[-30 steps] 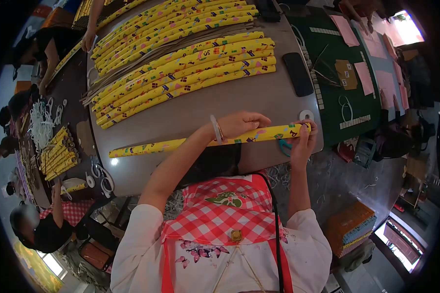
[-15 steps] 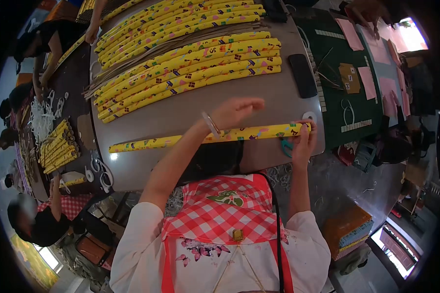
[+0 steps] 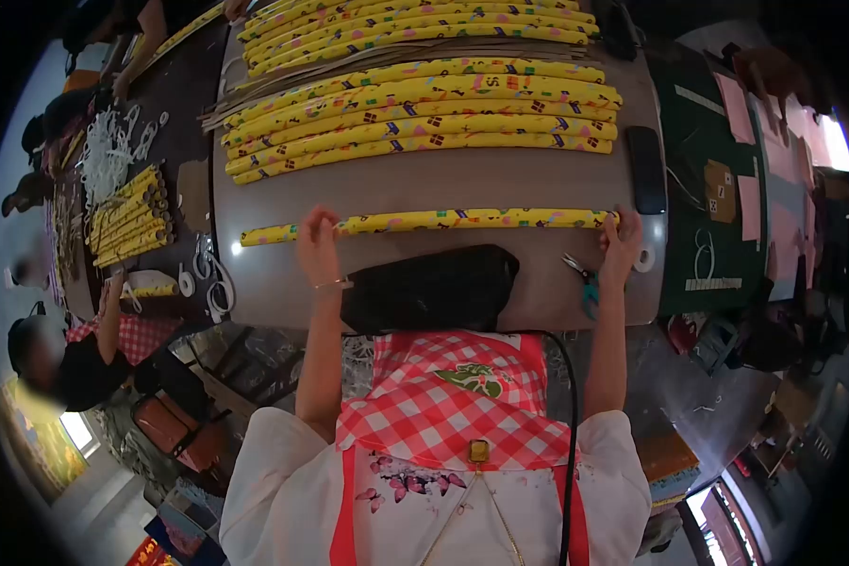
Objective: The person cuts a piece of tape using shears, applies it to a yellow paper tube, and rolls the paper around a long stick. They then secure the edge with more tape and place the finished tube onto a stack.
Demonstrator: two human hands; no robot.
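A long yellow wrapping paper roll (image 3: 481,221) with a colourful print lies crosswise on the table in front of me. My left hand (image 3: 319,247) is closed on it near its left end, fingers curled over the far side. At the right end, my right hand (image 3: 621,243) grips the tip between thumb and fingers. Just below the roll is a black pouch (image 3: 434,288). Teal-handled scissors (image 3: 588,285) and a white tape roll (image 3: 644,260) lie close to my right hand.
Several more yellow rolls (image 3: 424,123) lie in rows farther back, with brown paper strips (image 3: 219,115) between them. A black phone (image 3: 644,170) rests at the right edge. Short yellow rolls (image 3: 127,217) are stacked on the left table, where a co-worker's hand (image 3: 113,288) reaches in.
My left hand has come down from above the roll and moved left to grip it near its left end. My right hand stays at the right end. The camera view has shifted.
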